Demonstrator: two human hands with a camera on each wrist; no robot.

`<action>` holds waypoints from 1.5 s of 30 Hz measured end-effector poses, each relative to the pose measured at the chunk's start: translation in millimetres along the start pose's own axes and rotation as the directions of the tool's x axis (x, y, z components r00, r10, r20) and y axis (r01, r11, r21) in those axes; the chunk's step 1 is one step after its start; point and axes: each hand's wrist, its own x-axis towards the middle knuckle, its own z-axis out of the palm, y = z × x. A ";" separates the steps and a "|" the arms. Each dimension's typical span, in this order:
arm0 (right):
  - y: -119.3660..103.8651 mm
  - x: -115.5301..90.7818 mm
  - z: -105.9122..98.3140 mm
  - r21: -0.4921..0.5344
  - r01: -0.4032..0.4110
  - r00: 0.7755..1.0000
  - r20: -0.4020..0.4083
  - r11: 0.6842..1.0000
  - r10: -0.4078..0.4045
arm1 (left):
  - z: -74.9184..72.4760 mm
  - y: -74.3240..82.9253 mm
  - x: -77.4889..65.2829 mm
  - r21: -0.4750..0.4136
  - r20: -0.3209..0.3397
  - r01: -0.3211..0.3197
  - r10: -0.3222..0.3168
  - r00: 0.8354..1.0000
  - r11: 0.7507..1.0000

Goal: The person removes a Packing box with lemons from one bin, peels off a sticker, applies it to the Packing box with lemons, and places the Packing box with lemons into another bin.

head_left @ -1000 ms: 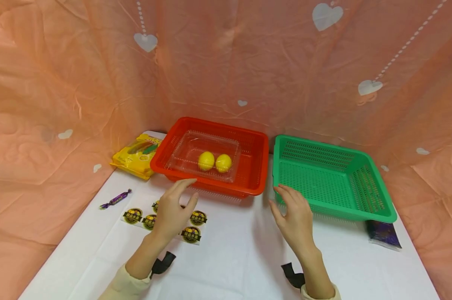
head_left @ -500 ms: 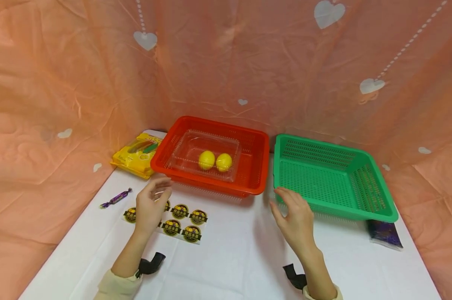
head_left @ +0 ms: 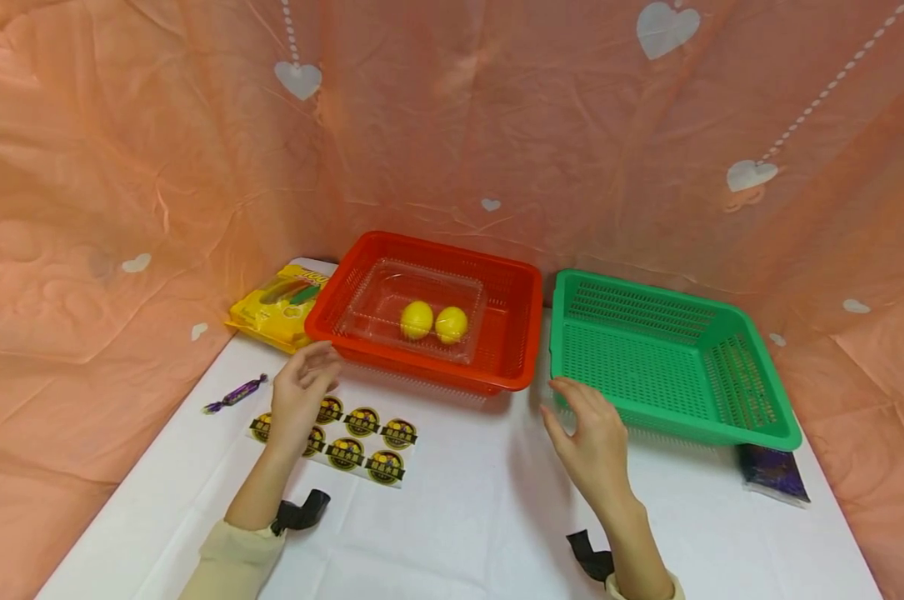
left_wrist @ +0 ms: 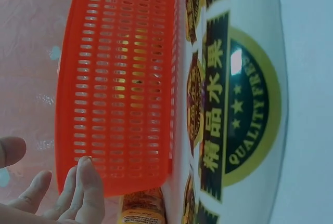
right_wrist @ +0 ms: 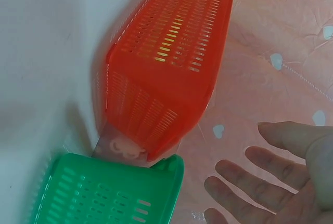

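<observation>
My left hand (head_left: 297, 404) hovers over the left part of a sheet of round stickers (head_left: 363, 422), near the front left corner of the red basket (head_left: 526, 333). Its fingers are loosely bent and hold nothing; the left wrist view shows thumb and fingers apart beside the basket. Inside the red basket sits a clear plastic box (head_left: 377, 287) with two lemons (head_left: 417, 320) in it. My right hand (head_left: 592, 437) is held up by the front left corner of the green basket (head_left: 759, 375), fingers relaxed. In the right wrist view nothing lies between the right fingers and thumb.
A yellow snack bag (head_left: 279, 308) lies left of the red basket. A purple wrapped candy (head_left: 236, 393) lies near the table's left edge. Partly under the green basket's right end is a dark purple packet (head_left: 774, 477). A pink curtain (head_left: 452, 125) hangs behind the white table (head_left: 459, 533).
My left hand has moved left, from the front of the red basket to its front left corner, uncovering more of the sticker sheet. My right hand stays nearly where it was.
</observation>
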 end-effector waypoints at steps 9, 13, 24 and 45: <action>2.3 -0.4 -0.8 -0.005 -0.016 1.000 0.008 1.000 0.016 | 5.4 -5.2 13.9 -0.016 -0.041 -0.002 0.002 0.999 1.000; 3.4 -0.2 -0.4 -0.005 -0.013 1.000 0.013 1.000 0.013 | 9.7 -8.9 18.8 -0.077 -0.116 -0.028 0.019 0.993 0.997; 6.5 -0.3 1.5 0.007 -0.016 1.000 0.015 1.000 0.016 | 15.3 -16.2 26.0 -0.389 -0.272 -0.096 -0.015 0.962 0.916; 20.0 9.5 11.9 0.123 -0.064 0.998 -0.015 0.990 0.066 | 26.5 -7.0 34.7 -0.535 -0.381 -0.034 -0.206 0.901 0.844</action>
